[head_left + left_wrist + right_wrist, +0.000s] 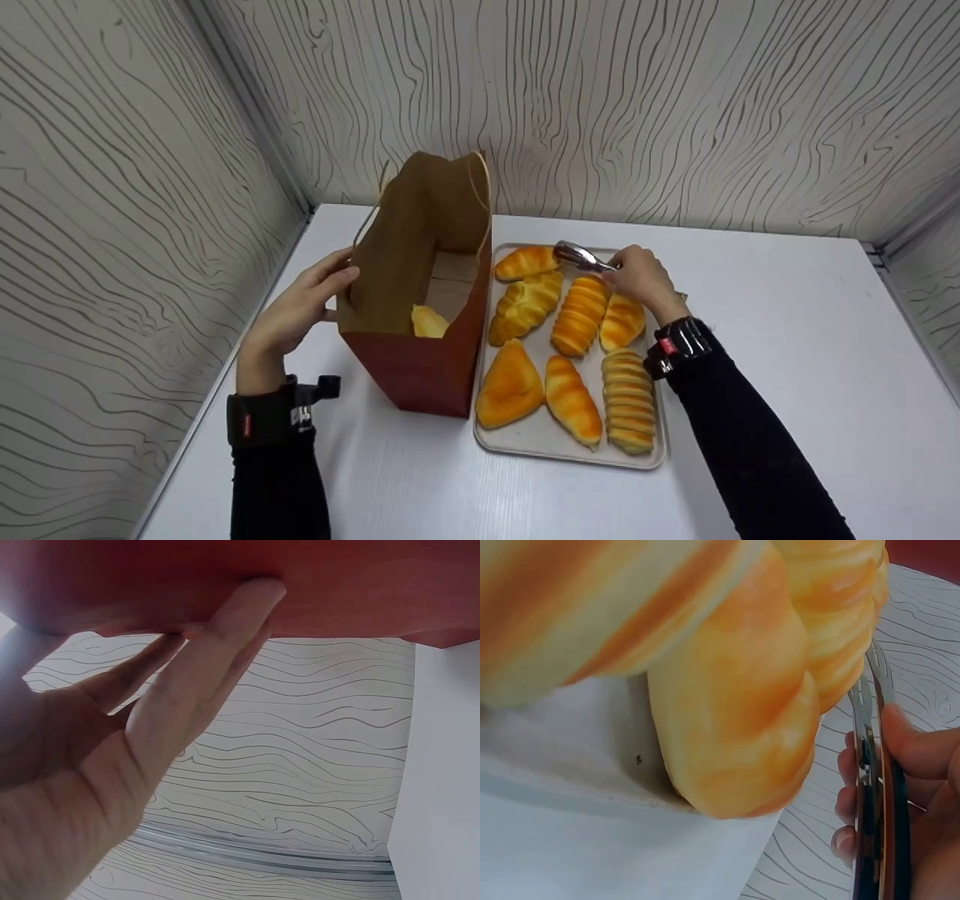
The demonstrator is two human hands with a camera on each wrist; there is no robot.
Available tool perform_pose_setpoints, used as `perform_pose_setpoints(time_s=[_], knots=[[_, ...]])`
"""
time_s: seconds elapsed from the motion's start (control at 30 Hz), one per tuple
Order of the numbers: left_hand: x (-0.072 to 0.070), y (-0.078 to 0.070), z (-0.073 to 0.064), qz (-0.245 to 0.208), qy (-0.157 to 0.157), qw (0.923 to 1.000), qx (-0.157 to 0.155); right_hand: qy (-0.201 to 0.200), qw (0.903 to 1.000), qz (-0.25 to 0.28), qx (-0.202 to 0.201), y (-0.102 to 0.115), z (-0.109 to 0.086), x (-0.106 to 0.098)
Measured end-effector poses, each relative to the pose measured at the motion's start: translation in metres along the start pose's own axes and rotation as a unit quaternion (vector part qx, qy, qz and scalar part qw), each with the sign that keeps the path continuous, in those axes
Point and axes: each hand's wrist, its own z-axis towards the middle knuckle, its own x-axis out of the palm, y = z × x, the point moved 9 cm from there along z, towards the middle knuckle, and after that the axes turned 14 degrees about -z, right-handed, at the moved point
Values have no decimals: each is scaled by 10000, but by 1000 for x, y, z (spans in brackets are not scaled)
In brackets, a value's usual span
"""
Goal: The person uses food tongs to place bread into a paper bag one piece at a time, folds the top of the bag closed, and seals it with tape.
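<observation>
My right hand [641, 277] grips a pair of metal tongs [581, 257] over the far part of a baking tray [562, 448]. The tongs' head lies right beside the farthest roll [526, 262]; in the right wrist view its forked tips stand close together. My left hand [300, 304] touches the left outer side of a red paper bag [412, 371], fingers mostly straight, thumb against the paper [247, 607]. The bag stands upright with its mouth wide apart, and a pale yellow bread [429, 322] shows inside. Below my right hand are a ridged orange roll [581, 315] and another roll [622, 322].
The tray also bears a braided bread [526, 306], a triangular bun [510, 386], a slim roll [574, 401] and a pale ridged loaf [628, 401]. The bag stands against the tray's left side. Wood-patterned panels [600, 112] border the white table [787, 337] behind and at the sides.
</observation>
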Motion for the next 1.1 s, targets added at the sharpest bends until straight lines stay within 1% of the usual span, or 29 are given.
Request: perform_pose_setpoints(time_s=[0.17,0.23,0.33,0.47,0.6,0.73,0.9,1.1], knots=[[-1,0,0,-27,2,10000,-13,-264,9995,31,147,-4,-3,-7],[-1,1,0,-29,-2,10000,-20,-474,9987,-48,168,-5,-5,-12],[-1,0,0,-23,-4,10000,-28,-913,9955,-232,134,-3,-10,-22],[-1,0,0,2,5,10000,-27,-1490,9875,-515,-16,3,-18,-36],[0,0,1,-22,25,10000,-15,-1886,9796,-677,-126,9,-27,-48],[0,1,1,-15,25,10000,-22,-2217,9718,-764,-237,11,-35,-55],[0,1,1,-43,76,10000,18,-2652,9589,-939,-362,12,-44,-64],[0,1,4,-44,93,9999,4,-2954,9477,-1118,-451,14,-53,-73]])
